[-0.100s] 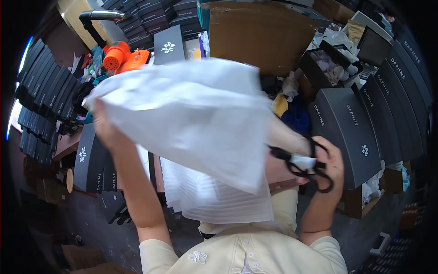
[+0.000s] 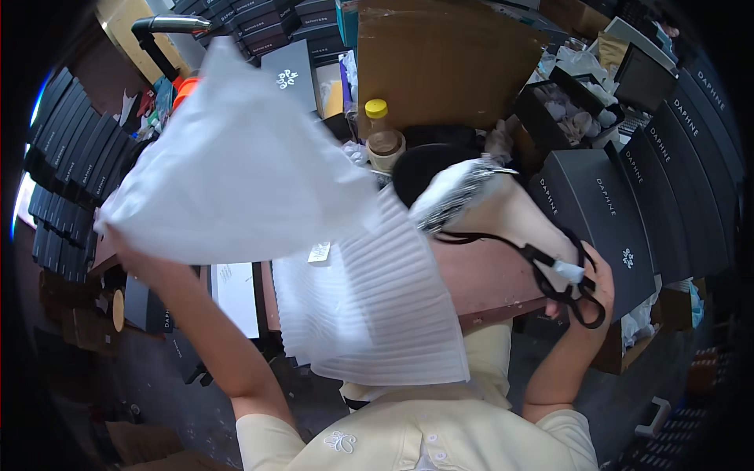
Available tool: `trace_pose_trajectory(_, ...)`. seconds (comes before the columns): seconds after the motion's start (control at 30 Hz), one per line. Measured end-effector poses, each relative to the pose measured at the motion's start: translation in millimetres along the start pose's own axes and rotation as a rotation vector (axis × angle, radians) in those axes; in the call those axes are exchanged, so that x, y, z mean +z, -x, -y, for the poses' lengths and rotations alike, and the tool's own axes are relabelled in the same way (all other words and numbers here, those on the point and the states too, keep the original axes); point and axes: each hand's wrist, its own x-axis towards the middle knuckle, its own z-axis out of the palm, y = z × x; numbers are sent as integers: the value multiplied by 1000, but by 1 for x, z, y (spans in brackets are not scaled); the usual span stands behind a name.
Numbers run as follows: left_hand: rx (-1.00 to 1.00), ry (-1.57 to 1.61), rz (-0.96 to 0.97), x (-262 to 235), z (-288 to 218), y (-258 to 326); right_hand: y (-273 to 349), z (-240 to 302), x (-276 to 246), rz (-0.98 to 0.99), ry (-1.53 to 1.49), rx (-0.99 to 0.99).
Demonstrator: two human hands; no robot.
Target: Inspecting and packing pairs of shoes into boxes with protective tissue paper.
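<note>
The left hand (image 2: 129, 257) pinches a thin, soft, white sheet or bag (image 2: 236, 173) by its lower left corner. The fingers look closed on it, but they are blurry. The white sheet or bag hangs in the air over the left part of the pinkish-brown table (image 2: 491, 282), spread out like a tent with a point at the top. I cannot tell if it is one layer or two.

The right hand (image 2: 597, 286) is curled around the back end of a beige shoe with black straps (image 2: 518, 212) — its fingers are bent around the straps. The shoe is up over the right part of the table, near the front edge, with its toe pointing to the back and left. A shiny silver band (image 2: 462, 196) with white stuffing crosses the toe. A small white wrap (image 2: 568, 272) sits on the straps near the hand.

Under these, a white sheet with many folded lines (image 2: 385, 306) lies on the table and hangs over the front edge. A little white tag (image 2: 320, 252) is on its upper left part.

Farther back stands a clear jar with a yellow lid (image 2: 377, 118) — just behind a pale tape roll (image 2: 386, 151). A big brown cardboard piece (image 2: 448, 63) stands by the back edge. Dark grey boxes (image 2: 597, 228) stand at the right edge.
</note>
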Motion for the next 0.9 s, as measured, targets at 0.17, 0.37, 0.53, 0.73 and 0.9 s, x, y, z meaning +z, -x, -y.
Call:
trace_pose_trajectory(0.17,-71,-425,425,-95,-47,40,22,-36,-22,-201,-76,253)
trace_pose_trajectory(0.37,-230,-909,1894,-108,-130,79,16,-134,3,-84,-61,517)
trace_pose_trajectory(0.53,-739,-1027,2068,-152,-85,135,8,-165,25,-175,493,303)
trace_pose_trajectory(0.73,-1022,-486,1691,-182,-27,210,18,-83,77,356,551,5)
trace_pose_trajectory(0.9,-1637,136,1254,-178,12,222,-24,-41,154,887,864,-70)
